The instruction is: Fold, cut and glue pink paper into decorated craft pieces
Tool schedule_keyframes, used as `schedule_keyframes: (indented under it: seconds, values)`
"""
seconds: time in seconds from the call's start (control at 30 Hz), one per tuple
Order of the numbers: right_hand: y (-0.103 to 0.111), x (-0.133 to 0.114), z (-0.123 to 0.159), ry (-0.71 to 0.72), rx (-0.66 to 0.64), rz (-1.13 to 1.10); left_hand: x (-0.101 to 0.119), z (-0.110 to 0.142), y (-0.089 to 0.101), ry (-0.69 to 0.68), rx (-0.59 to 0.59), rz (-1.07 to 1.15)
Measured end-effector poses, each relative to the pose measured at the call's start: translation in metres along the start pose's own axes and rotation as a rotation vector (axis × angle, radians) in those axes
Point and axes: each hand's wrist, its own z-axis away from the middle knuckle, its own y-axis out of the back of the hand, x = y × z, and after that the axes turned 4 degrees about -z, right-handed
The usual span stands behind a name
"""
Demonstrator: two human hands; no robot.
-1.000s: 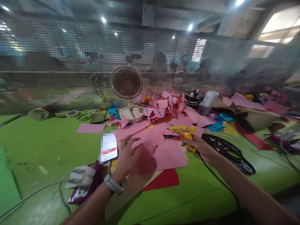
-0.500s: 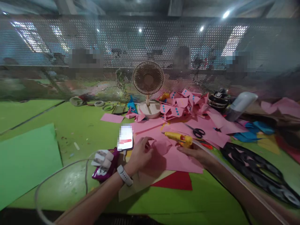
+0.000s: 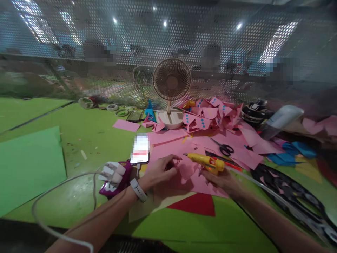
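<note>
My right hand [image 3: 219, 179] is wrapped round a yellow hot glue gun [image 3: 205, 161]. Its nozzle points left, above the pink paper sheet [image 3: 168, 142]. My left hand [image 3: 164, 170], with a white watch band on the wrist, is curled at the left edge of a small folded pink paper piece [image 3: 186, 171]. Its fingers seem to pinch that edge, though the contact is partly hidden. Under the hands lie pink sheets, a cream sheet [image 3: 147, 208] and a red paper piece [image 3: 196, 204].
A lit phone [image 3: 140, 149] and a purple item with a white plug [image 3: 113, 175] lie left. Behind stand a fan [image 3: 172, 80] and a heap of folded pink paper [image 3: 210, 114]. Black scissors [image 3: 225, 149] and a black tray [image 3: 286, 189] are right. Cables cross both sides.
The glue gun has shifted slightly right and down with my right hand, its body turned more into view. My left hand stays by the pink piece. The whole view has tilted slightly.
</note>
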Motion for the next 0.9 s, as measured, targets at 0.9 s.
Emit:
schedule_keyframes:
  seconds: [0.9]
  values:
    - [-0.011,0.001,0.0,-0.08,0.02,-0.079,-0.025,-0.012,-0.021,0.045,0.207,0.121]
